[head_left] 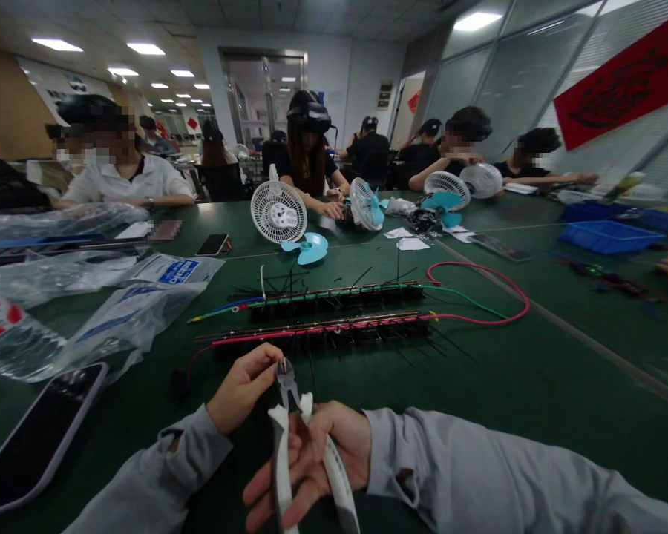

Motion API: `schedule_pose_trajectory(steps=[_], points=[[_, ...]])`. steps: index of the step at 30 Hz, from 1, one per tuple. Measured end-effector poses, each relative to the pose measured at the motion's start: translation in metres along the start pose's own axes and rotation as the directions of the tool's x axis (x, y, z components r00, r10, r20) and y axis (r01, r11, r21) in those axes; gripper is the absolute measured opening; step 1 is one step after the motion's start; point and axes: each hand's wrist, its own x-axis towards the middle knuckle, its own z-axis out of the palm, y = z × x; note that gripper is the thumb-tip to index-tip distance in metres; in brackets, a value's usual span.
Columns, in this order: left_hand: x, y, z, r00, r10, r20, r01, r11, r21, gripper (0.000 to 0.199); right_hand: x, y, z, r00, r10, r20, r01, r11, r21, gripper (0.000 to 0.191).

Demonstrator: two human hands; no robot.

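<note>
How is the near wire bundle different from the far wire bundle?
The near bundle has a red wire; the far bundle has a green one. The near bundle has a yellow tie at its right end, the far bundle a white tie at its left end. Both bristle with thin black strands.

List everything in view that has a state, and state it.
Pliers: held, handles spread
Left hand: fingers pinched at pliers' tip
Right hand: holding pliers
Red cable: looped at right
Black ties: ends sticking out
Large phone: screen dark
Nearest fan blades: detached
Bottle: lying down
</note>
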Motion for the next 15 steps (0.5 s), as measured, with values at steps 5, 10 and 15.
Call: schedule_pose_trajectory(steps=[5, 10, 15], points=[[0.0, 0.0, -0.001, 1.0, -0.009, 0.016, 0.009, 1.0, 0.004, 0.019, -0.001, -0.002, 0.0, 1.0, 0.01, 0.021, -0.01, 1.0, 0.01, 0.021], [0.0, -0.001, -0.001, 1.0, -0.009, 0.011, 0.009, 1.0, 0.005, 0.021, -0.004, -0.002, -0.002, 0.997, -0.062, 0.054, 0.063, 0.998, -0.006, 0.017], [0.001, -0.002, -0.001, 1.0, -0.005, 0.002, 0.005, 1.0, -0.01, 0.021, 0.003, 0.007, -0.017, 0.993, -0.097, 0.062, 0.097, 0.995, 0.008, 0.018]])
